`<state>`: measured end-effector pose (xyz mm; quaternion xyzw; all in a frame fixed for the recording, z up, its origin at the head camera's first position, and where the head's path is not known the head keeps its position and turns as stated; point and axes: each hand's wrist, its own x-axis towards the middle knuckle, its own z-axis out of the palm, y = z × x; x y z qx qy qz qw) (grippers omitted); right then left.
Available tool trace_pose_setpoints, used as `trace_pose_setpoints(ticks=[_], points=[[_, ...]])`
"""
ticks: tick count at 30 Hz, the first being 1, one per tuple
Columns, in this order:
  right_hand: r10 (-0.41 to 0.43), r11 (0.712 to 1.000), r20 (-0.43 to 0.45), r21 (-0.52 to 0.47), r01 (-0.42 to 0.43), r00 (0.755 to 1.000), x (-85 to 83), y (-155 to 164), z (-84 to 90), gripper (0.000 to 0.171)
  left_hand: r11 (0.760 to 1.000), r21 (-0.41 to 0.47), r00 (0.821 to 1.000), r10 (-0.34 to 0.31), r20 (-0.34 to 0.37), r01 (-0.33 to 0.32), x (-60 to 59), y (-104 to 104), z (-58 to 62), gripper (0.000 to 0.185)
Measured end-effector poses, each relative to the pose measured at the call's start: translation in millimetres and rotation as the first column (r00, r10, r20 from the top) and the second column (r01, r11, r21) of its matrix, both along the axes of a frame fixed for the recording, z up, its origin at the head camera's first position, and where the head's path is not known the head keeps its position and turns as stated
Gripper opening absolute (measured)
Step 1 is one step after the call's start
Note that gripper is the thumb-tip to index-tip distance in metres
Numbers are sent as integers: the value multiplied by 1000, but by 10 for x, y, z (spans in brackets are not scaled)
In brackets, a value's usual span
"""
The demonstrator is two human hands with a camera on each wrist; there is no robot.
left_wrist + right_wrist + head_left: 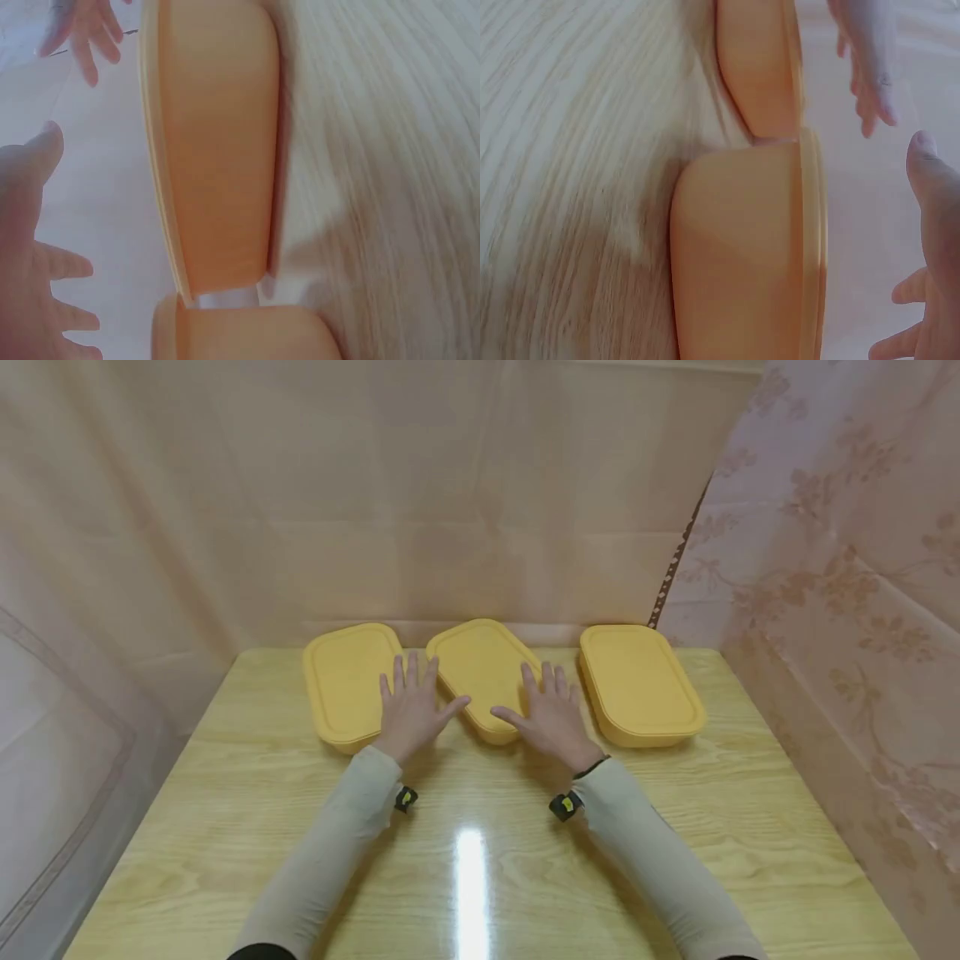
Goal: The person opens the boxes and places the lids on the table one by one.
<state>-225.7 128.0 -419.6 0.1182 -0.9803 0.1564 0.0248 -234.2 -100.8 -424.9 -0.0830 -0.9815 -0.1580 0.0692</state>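
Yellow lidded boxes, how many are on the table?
3, in a row at the table's far edge: left box, middle box turned askew, right box. None seems hidden.

Both wrist views motion-blurred. Left hand (411, 710) covers middle container's (483, 672) left edge, right hand (551, 720) its right edge; contact unclear. Left container (240, 334) cut off at left wrist view's bottom edge.
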Motion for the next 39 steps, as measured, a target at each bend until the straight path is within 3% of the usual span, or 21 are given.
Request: trace_pose_setpoints(ticks=[10,27,39], points=[[46,999,-44,-24,-47,998,-38,-179,7,97,999,-17,998,40,-51,-41,-20,-141,60,89],[135,990,-25,-36,-136,990,-97,-536,30,96,988,26,989,150,5,-150,33,-490,60,93],[167,982,-13,-84,-168,986,-119,-698,42,94,985,26,985,173,14,-173,66,-644,28,94]])
